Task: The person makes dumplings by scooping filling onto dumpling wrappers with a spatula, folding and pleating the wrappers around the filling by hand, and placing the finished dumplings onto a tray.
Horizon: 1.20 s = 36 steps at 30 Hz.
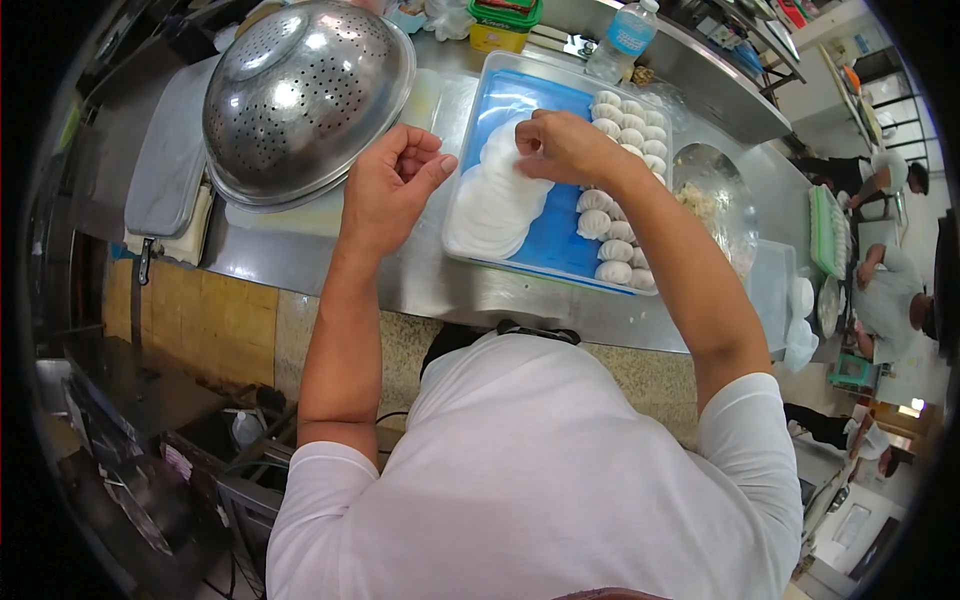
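Observation:
My left hand (396, 185) is raised left of the tray, its fingers loosely curled and the thumb apart, with nothing visible in it. Over the round white dough wrappers (490, 215), my right hand (568, 146) has its fingertips pinched at the edge of a wrapper; the grip is partly blurred. The wrappers overlap in a fanned pile on the left side of a clear plastic tray (455, 240) with a blue base. Rows of pleated dumplings (613, 250) fill the tray's right side, partly hidden behind my right forearm.
A large metal colander (300, 100) sits upside down at the left. Filling lies in a round metal bowl (715, 205) right of the tray. A water bottle (622, 42) and a green-lidded tub (502, 25) stand behind. Several people work at the far right.

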### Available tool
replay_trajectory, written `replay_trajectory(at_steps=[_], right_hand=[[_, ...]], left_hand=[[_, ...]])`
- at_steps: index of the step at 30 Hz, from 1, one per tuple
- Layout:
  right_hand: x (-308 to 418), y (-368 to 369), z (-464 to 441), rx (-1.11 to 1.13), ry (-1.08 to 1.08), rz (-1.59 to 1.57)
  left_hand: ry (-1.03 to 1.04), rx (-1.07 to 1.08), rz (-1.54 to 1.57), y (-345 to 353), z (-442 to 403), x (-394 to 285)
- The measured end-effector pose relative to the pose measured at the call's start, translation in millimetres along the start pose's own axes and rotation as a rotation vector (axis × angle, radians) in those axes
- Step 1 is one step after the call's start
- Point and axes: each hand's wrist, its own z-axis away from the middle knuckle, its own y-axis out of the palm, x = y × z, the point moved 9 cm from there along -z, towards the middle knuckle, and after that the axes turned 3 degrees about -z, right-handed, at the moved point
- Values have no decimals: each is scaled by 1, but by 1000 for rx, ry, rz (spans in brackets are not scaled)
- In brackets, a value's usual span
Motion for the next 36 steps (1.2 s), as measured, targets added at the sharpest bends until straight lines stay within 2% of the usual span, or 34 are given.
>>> replay_trajectory(at_steps=[4,7,9,10,12,13,15,17,18,19,20,22,24,25,26,27,28,29,31,32,33,35,36], right_hand=[[4,3,2,21,-76,-10],[9,-8,3,-110,-57,16],[-4,-17,4,-164,118,-169],[-10,-13,4,-163,117,-168],[-10,-14,2,-223,-51,-222],[-14,-16,1,-225,-51,-222],[-38,-23,3,-257,115,-239],[-63,-52,10,-353,200,-410],[-56,-76,18,-450,111,-439],[-55,-91,27,-415,169,-427],[-48,-107,37,-451,97,-426],[-34,-131,61,-506,41,-422],[-14,-130,88,-377,-20,-727],[-13,-128,106,-398,-9,-727],[-12,-123,123,-393,5,-859],[-16,-119,137,-387,16,-992],[-29,-118,158,-355,45,-976],[-33,-115,179,-380,49,-981],[-45,-109,230,-621,14,-1540],[-71,-94,254,-565,-80,-1583],[-77,-79,267,-596,-78,-1586],[-87,-44,296,-784,-91,-1947],[-98,-17,313,-718,-219,-2072]], left_hand=[[-18,12,14,2,-3,6],[-23,3,4,1,-2,2],[-29,0,32,1,-3,8],[-36,-2,60,0,-3,10],[-41,4,63,0,-4,11],[-45,13,65,1,-5,11],[-26,11,85,4,-7,8],[-8,13,105,8,-10,2],[-20,53,89,12,-12,-1],[-32,95,73,17,-15,-6],[-28,108,70,24,-18,-13],[150,90,151,45,-27,-45],[171,165,259,85,-41,-64],[188,214,364,106,-45,-76],[101,346,428,135,-44,-86],[108,366,422,152,-45,-93],[84,566,440,183,-39,-100],[54,769,452,214,-29,-106],[103,779,378,247,-23,-122],[95,823,362,265,-14,-135],[86,868,345,285,-7,-144],[169,932,268,329,6,-153],[163,986,231,350,18,-155]])
